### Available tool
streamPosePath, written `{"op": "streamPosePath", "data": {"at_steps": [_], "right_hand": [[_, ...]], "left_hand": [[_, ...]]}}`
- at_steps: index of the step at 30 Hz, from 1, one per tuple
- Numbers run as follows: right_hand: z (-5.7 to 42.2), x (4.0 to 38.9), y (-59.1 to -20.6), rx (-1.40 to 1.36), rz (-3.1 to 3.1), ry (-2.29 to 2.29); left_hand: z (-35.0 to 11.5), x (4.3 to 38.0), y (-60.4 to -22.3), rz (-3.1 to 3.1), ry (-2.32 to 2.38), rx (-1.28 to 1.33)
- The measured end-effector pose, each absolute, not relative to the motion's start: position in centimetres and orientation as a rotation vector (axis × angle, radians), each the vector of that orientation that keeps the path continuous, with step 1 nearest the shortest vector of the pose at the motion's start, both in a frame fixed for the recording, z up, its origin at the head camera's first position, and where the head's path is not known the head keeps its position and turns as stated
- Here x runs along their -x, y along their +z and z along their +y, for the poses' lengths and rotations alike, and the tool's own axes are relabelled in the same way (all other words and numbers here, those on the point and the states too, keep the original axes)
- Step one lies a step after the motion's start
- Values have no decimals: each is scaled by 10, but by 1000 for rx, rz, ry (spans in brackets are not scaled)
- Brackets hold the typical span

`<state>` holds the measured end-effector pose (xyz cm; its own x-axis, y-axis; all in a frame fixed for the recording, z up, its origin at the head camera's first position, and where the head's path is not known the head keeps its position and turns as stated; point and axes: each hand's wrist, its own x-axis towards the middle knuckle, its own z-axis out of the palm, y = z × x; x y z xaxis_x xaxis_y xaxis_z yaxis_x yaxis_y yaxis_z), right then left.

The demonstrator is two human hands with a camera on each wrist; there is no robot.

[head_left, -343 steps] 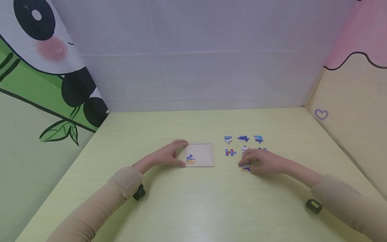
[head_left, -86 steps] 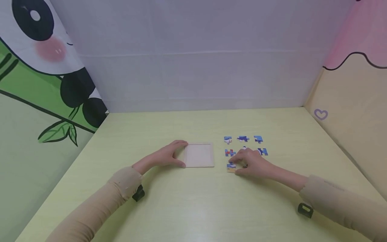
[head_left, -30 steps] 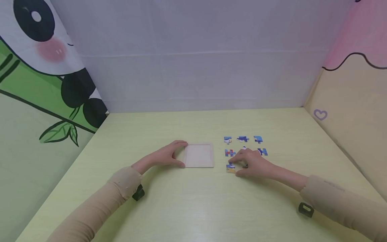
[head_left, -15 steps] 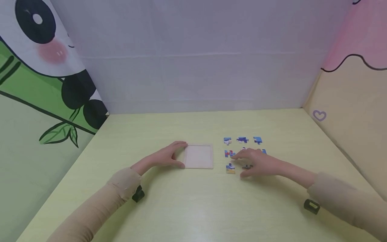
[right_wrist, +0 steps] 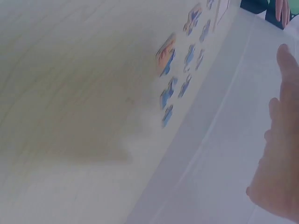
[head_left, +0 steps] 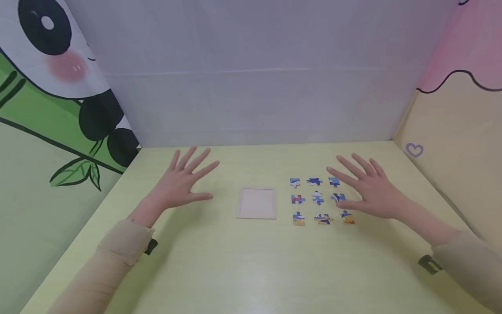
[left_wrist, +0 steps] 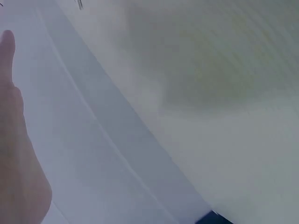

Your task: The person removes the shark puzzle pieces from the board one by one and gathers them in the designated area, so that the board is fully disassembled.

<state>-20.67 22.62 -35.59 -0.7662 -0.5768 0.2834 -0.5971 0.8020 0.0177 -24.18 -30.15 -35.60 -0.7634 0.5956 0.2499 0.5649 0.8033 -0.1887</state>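
Observation:
My left hand [head_left: 178, 183] is raised above the table with its fingers spread, holding nothing, left of a square puzzle tray [head_left: 256, 203]. The tray lies flat with a bare bottom. To its right, several jigsaw puzzle pieces are set out apart in three rows of three, among them a red and blue piece [head_left: 298, 199] and a sandy-bottomed piece [head_left: 299, 219]. My right hand [head_left: 374, 189] hovers, fingers spread and holding nothing, at the right side of the pieces. Its thumb partly covers a blue piece [head_left: 338, 197]. In the right wrist view the pieces, such as the orange one [right_wrist: 165, 55], look slightly blurred.
The pale wooden table [head_left: 251, 261] meets a light grey cloth wall [head_left: 251, 104] at the back. Printed cloth panels [head_left: 462, 144] stand along the left and right sides. Both wrists carry small dark devices [head_left: 430, 264].
My left hand has let go of the tray's left edge and lifted up and left. My right hand has left the pieces, rising to the right with fingers spread. Earlier, a piece lay inside the tray.

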Motion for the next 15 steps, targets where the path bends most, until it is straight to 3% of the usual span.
{"op": "streamPosePath", "data": {"at_steps": [7, 15], "right_hand": [[280, 217, -362, -647, -2787, -19], [304, 220, -370, -566, -2847, -41]], "left_hand": [[-354, 241, -363, -2768, 197, 630], [-369, 236, -373, -2839, 161, 559]]}}
